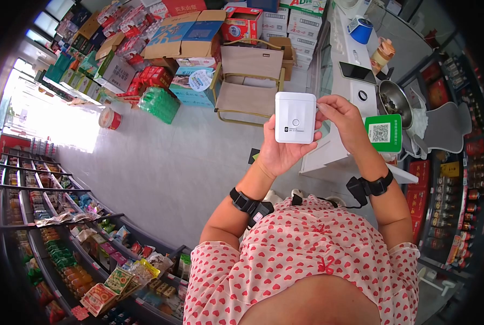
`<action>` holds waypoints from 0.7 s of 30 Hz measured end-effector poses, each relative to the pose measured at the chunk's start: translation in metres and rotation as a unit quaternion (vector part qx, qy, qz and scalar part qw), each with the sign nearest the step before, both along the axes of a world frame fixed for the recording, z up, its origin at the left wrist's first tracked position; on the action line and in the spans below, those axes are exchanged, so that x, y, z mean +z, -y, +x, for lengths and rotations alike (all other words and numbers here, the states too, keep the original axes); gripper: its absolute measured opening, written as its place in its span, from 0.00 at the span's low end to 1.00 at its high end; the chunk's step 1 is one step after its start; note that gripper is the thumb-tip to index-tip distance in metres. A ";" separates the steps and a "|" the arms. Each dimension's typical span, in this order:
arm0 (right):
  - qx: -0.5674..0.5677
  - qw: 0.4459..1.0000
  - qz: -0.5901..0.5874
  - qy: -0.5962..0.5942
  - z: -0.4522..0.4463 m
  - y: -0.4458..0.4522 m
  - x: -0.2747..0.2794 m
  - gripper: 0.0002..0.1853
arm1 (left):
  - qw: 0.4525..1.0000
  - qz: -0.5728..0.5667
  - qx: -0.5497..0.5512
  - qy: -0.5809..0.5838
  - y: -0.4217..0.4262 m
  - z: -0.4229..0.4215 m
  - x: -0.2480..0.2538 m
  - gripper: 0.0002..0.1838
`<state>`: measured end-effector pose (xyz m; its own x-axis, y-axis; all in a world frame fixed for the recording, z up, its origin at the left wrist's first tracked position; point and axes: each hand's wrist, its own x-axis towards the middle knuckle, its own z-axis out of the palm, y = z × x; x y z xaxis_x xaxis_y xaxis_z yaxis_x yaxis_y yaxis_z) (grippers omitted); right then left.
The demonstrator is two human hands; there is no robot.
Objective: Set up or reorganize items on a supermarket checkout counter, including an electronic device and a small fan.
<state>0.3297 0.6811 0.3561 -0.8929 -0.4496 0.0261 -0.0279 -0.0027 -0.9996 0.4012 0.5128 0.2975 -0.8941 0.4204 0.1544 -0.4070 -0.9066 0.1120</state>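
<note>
A small white box-shaped device (pixel 296 111) with rounded corners, a round button and small dark print on its face lies upright in my left hand (pixel 283 154). The palm is under its lower end and the fingers wrap round it. My right hand (pixel 342 118) is closed, with thumb and forefinger pinched at the device's upper right edge. Whether a small part sits between those fingertips is hidden. To the right of the hands, a green QR code stand (pixel 384 133) rests at the edge of the white counter (pixel 343 89).
On the counter are a dark phone-like tablet (pixel 357 72), a black ring (pixel 362 95) and a blue-topped device (pixel 360 30). A metal pan (pixel 394 100) stands beside it. A folding chair (pixel 251 81) and stacked cartons (pixel 190 35) are ahead. Snack shelves (pixel 63 216) line the left.
</note>
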 end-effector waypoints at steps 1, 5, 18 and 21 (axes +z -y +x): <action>0.000 1.000 0.000 0.001 0.000 0.001 0.000 0.10 | 1.000 0.000 0.001 -0.002 0.001 0.000 0.000 0.40; 0.005 1.000 -0.003 0.000 0.001 0.003 0.001 0.11 | 1.000 -0.001 0.002 0.004 0.003 0.002 0.000 0.40; 0.062 0.997 -0.040 -0.008 0.006 0.002 0.005 0.08 | 0.998 -0.039 0.021 -0.039 0.009 0.004 -0.006 0.43; 0.106 0.992 -0.070 -0.012 0.012 0.001 0.011 0.09 | 0.996 -0.051 0.017 -0.072 0.013 0.003 -0.011 0.47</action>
<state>0.3418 0.6800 0.3673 -0.7772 -0.6174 0.1219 -0.0360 -0.1497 -0.9881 0.4044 0.4994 0.2863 -0.8795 0.4109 0.2399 -0.3500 -0.9003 0.2588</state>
